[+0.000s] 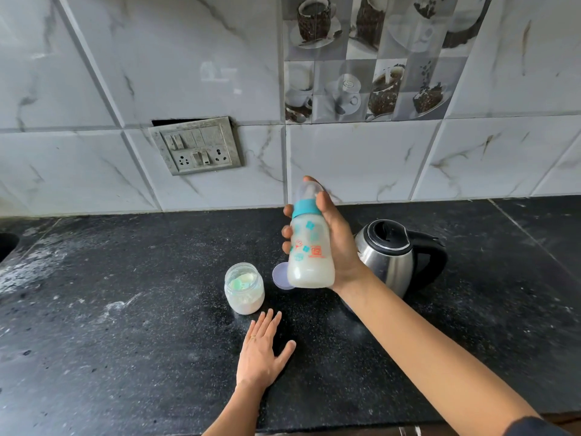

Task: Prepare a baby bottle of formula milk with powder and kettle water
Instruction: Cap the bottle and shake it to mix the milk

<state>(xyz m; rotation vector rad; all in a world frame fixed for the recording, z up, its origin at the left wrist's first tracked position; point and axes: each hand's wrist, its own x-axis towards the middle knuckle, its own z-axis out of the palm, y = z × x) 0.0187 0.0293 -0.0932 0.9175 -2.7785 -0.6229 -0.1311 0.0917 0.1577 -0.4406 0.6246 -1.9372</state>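
Bottle: you are holding the capped bottle (311, 250) of milky mix above the counter (125, 341)
Right hand (338, 243): grip is wrapping the bottle
Left hand (261, 354): grip is lying spread, empty
Tip: be keeping the cap tight while shaking

The see-through plastic baby bottle with the teal plastic ring (309, 247) looks smooth and cloudy with white milk inside, and the small clear plastic jar of white powder (244, 289) is shiny too. The round silver metal kettle (388, 256) gleams, with a shiny black plastic lid and handle. The black speckled stone counter (125, 341) looks dusty, and the white marble-look wall tiles (361, 158) are glossy.
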